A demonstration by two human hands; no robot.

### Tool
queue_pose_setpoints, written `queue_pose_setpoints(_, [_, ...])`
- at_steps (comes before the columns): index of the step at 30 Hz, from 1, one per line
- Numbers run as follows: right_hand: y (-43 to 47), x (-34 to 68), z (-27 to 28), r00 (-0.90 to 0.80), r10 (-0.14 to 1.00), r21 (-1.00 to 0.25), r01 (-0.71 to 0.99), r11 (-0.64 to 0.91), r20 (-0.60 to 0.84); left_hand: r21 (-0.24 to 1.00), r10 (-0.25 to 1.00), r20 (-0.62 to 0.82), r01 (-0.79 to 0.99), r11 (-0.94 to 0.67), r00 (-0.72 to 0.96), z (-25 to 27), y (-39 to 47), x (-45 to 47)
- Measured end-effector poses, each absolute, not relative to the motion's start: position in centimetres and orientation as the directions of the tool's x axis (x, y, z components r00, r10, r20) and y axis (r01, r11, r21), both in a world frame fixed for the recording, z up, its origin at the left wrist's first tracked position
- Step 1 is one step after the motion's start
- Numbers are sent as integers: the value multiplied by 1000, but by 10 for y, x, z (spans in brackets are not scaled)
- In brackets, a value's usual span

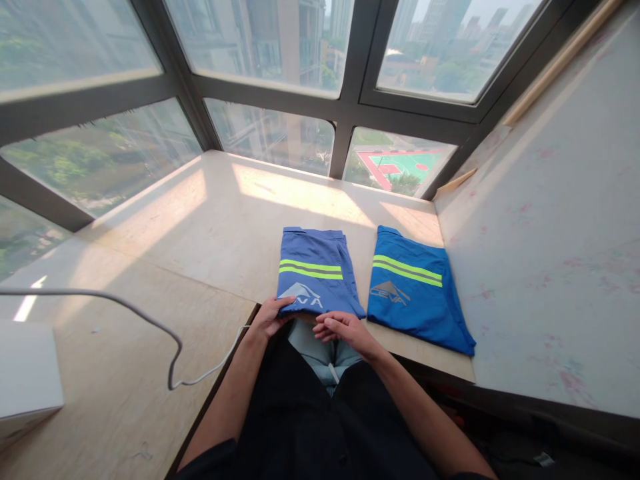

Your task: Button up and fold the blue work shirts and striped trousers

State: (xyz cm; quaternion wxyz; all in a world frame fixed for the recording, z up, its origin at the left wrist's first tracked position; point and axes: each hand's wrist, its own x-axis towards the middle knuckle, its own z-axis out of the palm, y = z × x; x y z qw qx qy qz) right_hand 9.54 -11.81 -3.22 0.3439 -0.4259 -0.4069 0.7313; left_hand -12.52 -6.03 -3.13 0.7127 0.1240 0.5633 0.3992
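A folded purple-blue work garment (320, 257) lies flat in front of me, with a yellow-green reflective stripe and a silver logo. My left hand (270, 317) pinches its near left corner, thumb on top of the cloth and fingers beneath. My right hand (345, 330) is at the garment's near edge with nothing in it, its fingers loosely bent and slightly apart. Whether its fingertips touch the cloth I cannot tell. To the right lies a second folded garment (415, 293), brighter blue, with a matching stripe and a grey CEVA logo.
Both garments are on a pale wooden window ledge (165, 247). A grey cable (135, 308) crosses from the left, near a white box (27, 373). Framed windows (265, 40) rise behind, and a flower-patterned wall (545, 253) bounds the right side.
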Motion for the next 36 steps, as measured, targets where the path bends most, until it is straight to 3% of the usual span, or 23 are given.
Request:
queue_pose_setpoints(2, [-131,80,-43,-460,745,-774,-173,-609,-483,609,704,-709,-461,645,47,-27,-57,-122])
queue_pose_setpoints(4, [-133,70,-51,-462,711,-648,-322,-691,-530,592,699,-714,-494,637,47,-21,-53,-119])
queue_pose_setpoints(8, [-119,76,-50,-331,850,-514,-686,-515,-410,569,701,-711,-544,617,51,-10,-47,-118])
queue_pose_setpoints(11, [-107,99,-45,-152,912,-557,-750,-358,-381,540,689,-722,-570,619,64,-4,-46,-123])
queue_pose_setpoints(14, [-96,127,-46,-115,910,-661,-652,-371,-398,528,667,-742,-556,642,65,-2,-49,-132])
queue_pose_setpoints(17, [-78,145,-47,-220,865,-732,-462,-500,-452,539,641,-766,-498,679,45,-4,-56,-145])
queue_pose_setpoints(20, [-45,146,-43,-306,815,-750,-327,-575,-492,558,627,-778,-418,717,35,-9,-65,-156])
queue_pose_setpoints(23, [1,135,-37,-349,777,-725,-296,-622,-524,586,635,-771,-342,735,43,-17,-74,-166])
queue_pose_setpoints(31, [106,97,-43,-187,780,-777,-105,-621,-598,639,669,-742,-251,727,45,-29,-85,-178])
queue_pose_setpoints(36, [122,80,-51,-43,852,-852,-29,-523,-522,644,685,-727,-304,702,42,-35,-88,-169])
